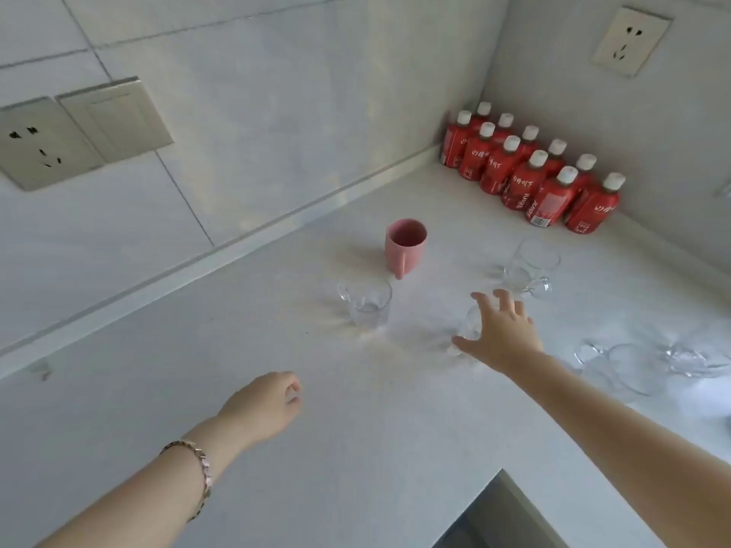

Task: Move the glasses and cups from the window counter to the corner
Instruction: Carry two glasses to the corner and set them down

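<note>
left hand [266,405] idle, fingers curled, holding nothing | right hand [502,334] fingers spread over glass [468,330] | step: setting down or releasing, unclear | next: fetch glasses [633,365] to its right

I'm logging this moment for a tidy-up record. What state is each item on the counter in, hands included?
Pink mug: upright, empty, handle toward the camera.
Glass mug: upright, untouched.
Second glass mug: upright, near the bottles.
Small glass: under the spread right hand; grip unclear.
Glassware at the right edge: blurred, pose unclear.
Red bottles: upright, white caps on, two rows.
Left hand: loosely curled, holding nothing.
</note>
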The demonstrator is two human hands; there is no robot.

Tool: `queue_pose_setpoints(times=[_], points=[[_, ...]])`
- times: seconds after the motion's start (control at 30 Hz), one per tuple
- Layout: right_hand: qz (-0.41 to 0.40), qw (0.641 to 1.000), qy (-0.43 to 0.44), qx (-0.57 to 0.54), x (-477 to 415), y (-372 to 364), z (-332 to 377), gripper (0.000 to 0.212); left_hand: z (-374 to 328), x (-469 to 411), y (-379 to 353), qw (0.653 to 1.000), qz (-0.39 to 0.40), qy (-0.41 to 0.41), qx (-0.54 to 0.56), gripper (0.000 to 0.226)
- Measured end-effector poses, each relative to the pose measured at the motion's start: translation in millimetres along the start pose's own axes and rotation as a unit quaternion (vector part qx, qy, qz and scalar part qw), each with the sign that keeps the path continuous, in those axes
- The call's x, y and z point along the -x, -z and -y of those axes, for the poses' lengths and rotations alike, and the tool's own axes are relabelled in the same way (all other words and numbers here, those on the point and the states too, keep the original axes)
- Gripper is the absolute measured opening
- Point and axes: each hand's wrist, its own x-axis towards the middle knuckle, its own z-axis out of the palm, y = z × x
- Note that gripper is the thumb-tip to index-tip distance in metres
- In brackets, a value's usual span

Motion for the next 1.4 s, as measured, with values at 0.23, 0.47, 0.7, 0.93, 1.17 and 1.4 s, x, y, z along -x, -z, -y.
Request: queue_pose_setpoints(times=[0.23, 0.47, 0.7, 0.93, 1.17, 1.4], points=[[0.091, 0.99, -0.058, -0.087, -34.4, -15.7, -40.0, 0.096, -59.0, -49.5, 26.4, 0.982, -0.099, -0.134, -0.086, 0.062], [0.066, 0.988, -0.036, -0.136, -30.3, -21.5, -47.3, 0.091, -115.7, -130.5, 71.1, 0.961, -0.014, -0.195, -0.195, 0.102], [0.068, 0.98, -0.002, -0.189, -13.0, -26.1, -34.1, 0.089, -106.5, -129.0, 38.5, 0.988, -0.064, -0.126, -0.062, 0.082], [0.095, 0.978, 0.121, -0.139, 12.4, -25.9, 27.7, 0.088, -36.2, -32.9, 15.3, 0.977, -0.187, 0.02, 0.097, 0.087], [0.141, 0.946, 0.273, -0.104, 76.4, -53.8, 170.7, 0.088, 107.0, 108.9, 21.8, 0.931, -0.284, 0.194, 0.12, 0.098], [0.2, 0.904, 0.361, -0.112, 187.4, -131.2, 341.5, 0.092, 296.5, 247.1, 7.0, 0.872, -0.331, 0.327, 0.152, 0.067]])
